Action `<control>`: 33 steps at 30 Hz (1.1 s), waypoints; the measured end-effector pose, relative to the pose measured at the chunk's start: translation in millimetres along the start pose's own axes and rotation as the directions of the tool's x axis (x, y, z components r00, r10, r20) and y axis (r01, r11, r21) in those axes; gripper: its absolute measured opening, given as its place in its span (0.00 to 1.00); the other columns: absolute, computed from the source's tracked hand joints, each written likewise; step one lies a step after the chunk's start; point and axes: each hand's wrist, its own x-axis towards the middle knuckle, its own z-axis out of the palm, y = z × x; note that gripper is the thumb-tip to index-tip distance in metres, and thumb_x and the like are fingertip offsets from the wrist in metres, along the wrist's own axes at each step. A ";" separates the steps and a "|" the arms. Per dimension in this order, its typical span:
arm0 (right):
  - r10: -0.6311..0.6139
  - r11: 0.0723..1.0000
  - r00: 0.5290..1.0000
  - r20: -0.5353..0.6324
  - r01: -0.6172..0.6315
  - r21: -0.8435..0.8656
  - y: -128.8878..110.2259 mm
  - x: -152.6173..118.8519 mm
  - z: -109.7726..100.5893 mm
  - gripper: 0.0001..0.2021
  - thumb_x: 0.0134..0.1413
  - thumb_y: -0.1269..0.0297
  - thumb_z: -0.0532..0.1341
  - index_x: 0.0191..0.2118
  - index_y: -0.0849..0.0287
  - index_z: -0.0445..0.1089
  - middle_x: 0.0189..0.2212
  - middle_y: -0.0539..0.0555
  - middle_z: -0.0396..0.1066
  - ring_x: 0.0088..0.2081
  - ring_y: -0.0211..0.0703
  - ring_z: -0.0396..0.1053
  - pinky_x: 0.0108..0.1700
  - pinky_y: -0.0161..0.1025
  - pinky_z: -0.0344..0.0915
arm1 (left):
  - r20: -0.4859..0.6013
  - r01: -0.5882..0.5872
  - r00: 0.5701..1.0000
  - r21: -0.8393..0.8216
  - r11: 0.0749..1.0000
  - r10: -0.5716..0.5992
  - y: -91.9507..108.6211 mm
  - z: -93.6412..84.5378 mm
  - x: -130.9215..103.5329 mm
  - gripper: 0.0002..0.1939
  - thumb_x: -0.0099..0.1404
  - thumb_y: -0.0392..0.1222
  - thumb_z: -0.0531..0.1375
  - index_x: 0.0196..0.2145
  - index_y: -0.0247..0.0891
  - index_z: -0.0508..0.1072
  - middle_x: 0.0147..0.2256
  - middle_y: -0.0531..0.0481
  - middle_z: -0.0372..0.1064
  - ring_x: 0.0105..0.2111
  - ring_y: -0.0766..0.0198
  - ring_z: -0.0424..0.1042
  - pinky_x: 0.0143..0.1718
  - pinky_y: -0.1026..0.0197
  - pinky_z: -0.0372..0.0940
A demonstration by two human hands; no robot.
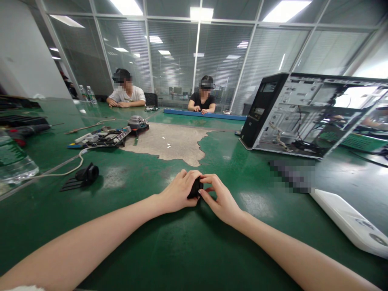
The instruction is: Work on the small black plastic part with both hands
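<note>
Near the middle of the green table (145, 246), a small black object (195, 188) is between my two hands. My left hand (178, 192) is wrapped round its left side. The fingertips of my right hand (220, 198) pinch its right edge, thumb below and index finger above. Fingers cover much of the object, so its full shape is hidden. To the left, a black part with a round end and several prongs (86, 174) lies on the table. A bare brownish patch (169, 141) of the tabletop shows beyond my hands.
A circuit board (103, 136) with a cable lies at left, near a plastic bottle (15, 161). An open computer case (263, 109) stands at right, with a white device (345, 220) nearer. Two people sit across the table behind a blue bar (203, 114).
</note>
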 end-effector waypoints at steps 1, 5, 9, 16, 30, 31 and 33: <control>0.006 1.000 1.000 -0.002 -0.006 -0.002 0.5 0.2 0.2 0.11 0.53 0.68 0.53 0.43 0.54 0.58 0.42 0.55 0.60 0.43 0.43 0.64 0.41 0.43 0.70 | -0.001 0.004 1.000 0.003 1.000 -0.004 0.0 0.1 0.1 0.29 0.49 0.34 0.57 0.48 0.38 0.51 0.47 0.44 0.59 0.41 0.55 0.60 0.42 0.53 0.56; 0.022 1.000 1.000 0.007 -0.022 -0.019 2.0 0.6 0.7 0.13 0.53 0.69 0.53 0.46 0.55 0.57 0.41 0.55 0.60 0.44 0.43 0.63 0.41 0.43 0.70 | 0.000 0.016 1.000 0.012 1.000 -0.016 -0.5 0.5 0.0 0.28 0.49 0.35 0.57 0.48 0.37 0.52 0.46 0.44 0.59 0.41 0.55 0.59 0.42 0.52 0.56; 0.021 1.000 0.999 0.035 -0.021 -0.014 0.7 0.4 0.0 0.11 0.53 0.69 0.53 0.44 0.54 0.58 0.41 0.55 0.60 0.43 0.42 0.63 0.40 0.42 0.70 | -0.004 0.019 1.000 0.006 1.000 -0.019 -1.3 1.2 -0.5 0.29 0.48 0.35 0.57 0.48 0.38 0.52 0.47 0.44 0.59 0.41 0.55 0.59 0.42 0.52 0.56; -0.054 0.995 0.999 -0.010 0.053 -0.085 -2.1 -0.7 -2.1 0.06 0.53 0.69 0.54 0.37 0.54 0.61 0.42 0.55 0.59 0.44 0.44 0.63 0.44 0.46 0.68 | 0.004 0.016 1.000 -0.004 1.000 -0.016 -0.9 0.9 -0.2 0.28 0.48 0.34 0.57 0.48 0.39 0.53 0.46 0.45 0.59 0.41 0.55 0.60 0.42 0.52 0.56; 0.007 0.999 0.999 0.033 -0.006 -0.037 -1.2 -1.1 0.1 0.12 0.53 0.69 0.53 0.45 0.54 0.57 0.45 0.56 0.57 0.44 0.43 0.64 0.41 0.43 0.70 | 0.002 0.004 1.000 0.011 1.000 -0.004 -2.2 1.9 -0.5 0.30 0.48 0.34 0.57 0.49 0.37 0.51 0.48 0.44 0.58 0.43 0.53 0.60 0.43 0.52 0.56; 0.002 0.999 1.000 0.029 -0.001 -0.035 -1.2 -1.0 -0.1 0.11 0.54 0.68 0.53 0.45 0.54 0.58 0.45 0.56 0.58 0.44 0.43 0.64 0.41 0.42 0.70 | 0.002 0.002 1.000 0.011 1.000 -0.002 -2.2 1.8 -0.4 0.30 0.48 0.34 0.57 0.49 0.37 0.51 0.48 0.44 0.58 0.43 0.53 0.60 0.43 0.52 0.56; -0.020 0.999 1.000 0.013 0.020 -0.040 -1.4 -0.8 -0.7 0.09 0.55 0.69 0.52 0.42 0.54 0.59 0.44 0.56 0.58 0.44 0.43 0.65 0.43 0.43 0.69 | 0.002 -0.001 1.000 0.014 1.000 0.001 -1.9 1.4 -0.1 0.29 0.49 0.34 0.57 0.49 0.37 0.51 0.47 0.44 0.58 0.43 0.54 0.60 0.43 0.52 0.56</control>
